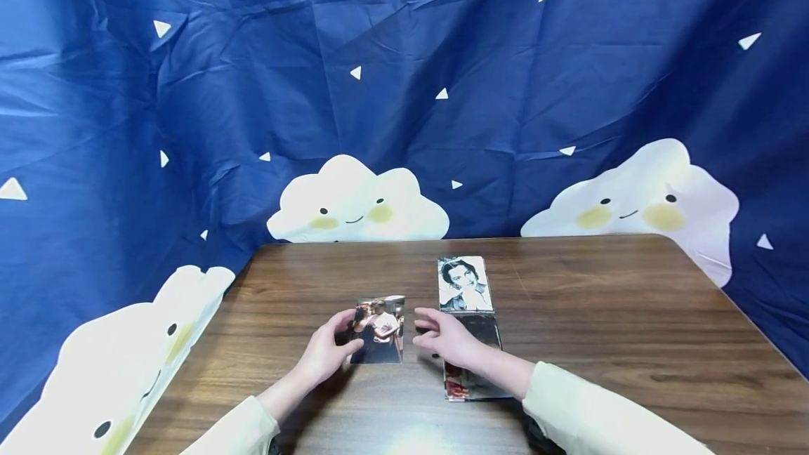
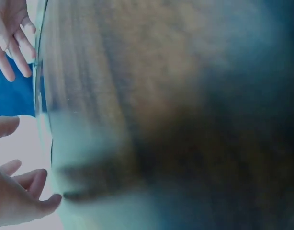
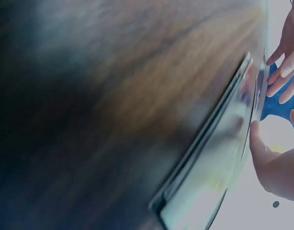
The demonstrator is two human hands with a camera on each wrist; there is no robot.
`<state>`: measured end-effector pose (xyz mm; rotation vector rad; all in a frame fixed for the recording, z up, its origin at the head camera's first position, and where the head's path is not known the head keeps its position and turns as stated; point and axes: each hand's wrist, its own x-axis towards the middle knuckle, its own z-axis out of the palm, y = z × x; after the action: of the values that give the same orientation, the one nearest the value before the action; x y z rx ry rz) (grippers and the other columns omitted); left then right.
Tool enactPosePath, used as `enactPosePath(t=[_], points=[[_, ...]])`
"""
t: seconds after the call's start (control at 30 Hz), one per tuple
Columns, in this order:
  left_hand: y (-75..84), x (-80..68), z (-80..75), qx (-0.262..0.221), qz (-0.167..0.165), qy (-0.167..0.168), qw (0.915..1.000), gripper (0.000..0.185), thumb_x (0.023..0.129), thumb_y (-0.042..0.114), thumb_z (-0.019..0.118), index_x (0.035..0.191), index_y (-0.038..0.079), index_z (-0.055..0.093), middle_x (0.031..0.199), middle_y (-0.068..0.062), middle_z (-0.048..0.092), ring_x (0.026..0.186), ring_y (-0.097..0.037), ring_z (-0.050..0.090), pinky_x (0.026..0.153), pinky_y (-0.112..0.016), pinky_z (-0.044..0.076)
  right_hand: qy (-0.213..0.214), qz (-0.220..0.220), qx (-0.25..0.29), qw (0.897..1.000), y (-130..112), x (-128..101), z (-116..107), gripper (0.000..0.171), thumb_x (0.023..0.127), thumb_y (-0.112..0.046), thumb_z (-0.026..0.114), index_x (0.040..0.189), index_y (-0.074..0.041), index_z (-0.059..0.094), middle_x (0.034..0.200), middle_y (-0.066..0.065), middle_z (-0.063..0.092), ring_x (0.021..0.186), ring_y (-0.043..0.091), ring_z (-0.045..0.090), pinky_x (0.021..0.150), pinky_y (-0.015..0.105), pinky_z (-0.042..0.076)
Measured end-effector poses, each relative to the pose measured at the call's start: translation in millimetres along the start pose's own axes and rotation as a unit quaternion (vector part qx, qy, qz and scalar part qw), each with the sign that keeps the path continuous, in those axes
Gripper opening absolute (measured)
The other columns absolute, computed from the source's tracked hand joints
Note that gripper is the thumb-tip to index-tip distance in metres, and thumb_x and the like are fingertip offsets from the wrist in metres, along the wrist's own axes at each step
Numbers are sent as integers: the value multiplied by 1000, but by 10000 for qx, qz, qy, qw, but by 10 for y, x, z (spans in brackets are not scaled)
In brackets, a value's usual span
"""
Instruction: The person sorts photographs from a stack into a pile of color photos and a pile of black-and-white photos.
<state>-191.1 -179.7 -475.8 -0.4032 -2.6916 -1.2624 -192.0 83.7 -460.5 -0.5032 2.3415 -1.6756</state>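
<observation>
A colour photo (image 1: 383,332) showing two figures, one in a pale top, lies on the wooden table. My left hand (image 1: 329,351) is at its left edge, with relaxed fingers and the thumb overlapping that edge. To the right of the photo, my right hand (image 1: 450,338) hovers with its fingers loosely extended toward it, holding nothing. Under the right hand and forearm is a row of pictures: a black-and-white portrait photo (image 1: 464,284) at the far end, a dark picture (image 1: 482,328) in the middle and a partly hidden reddish one (image 1: 456,381) nearest me.
The brown wood-grain table (image 1: 607,328) stretches under everything. Behind it hangs a blue cloth (image 1: 404,111) printed with white triangles and smiling clouds. In the right wrist view, a glossy flat stack (image 3: 204,167) rises slightly above the tabletop.
</observation>
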Motion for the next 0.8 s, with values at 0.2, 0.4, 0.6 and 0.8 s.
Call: enactPosePath(t=[0.2,0.4,0.6,0.8], points=[[-28,-35,-13,395,-194,-4,9990,55,79,10,79,129,1,57,112,-25,64,107,-38,59,96,-53,42,-95,1,69,9999,11,32,120,59,87,0,68,137,15,39,129,35,51,105,40,62,73,34,55],[4,-43,-32,329,-264,-20,9991,53,79,10,79,126,-1,58,111,-25,64,107,-39,59,95,-54,42,-216,-114,-23,9997,-33,47,177,60,87,0,67,137,16,38,131,36,48,113,43,56,92,41,48],[14,-47,-22,81,-249,-98,9996,50,80,9,79,123,-5,58,114,-24,64,110,-39,58,97,-53,40,-184,-71,8,9998,-46,64,211,59,87,0,68,136,17,39,130,35,50,109,41,59,93,42,47],[-7,-37,15,-138,-357,-141,9992,48,81,9,77,122,-8,58,118,-24,63,113,-39,57,99,-52,40,-141,151,375,9991,-43,74,240,57,87,1,67,135,15,40,131,34,49,108,40,60,77,37,54]])
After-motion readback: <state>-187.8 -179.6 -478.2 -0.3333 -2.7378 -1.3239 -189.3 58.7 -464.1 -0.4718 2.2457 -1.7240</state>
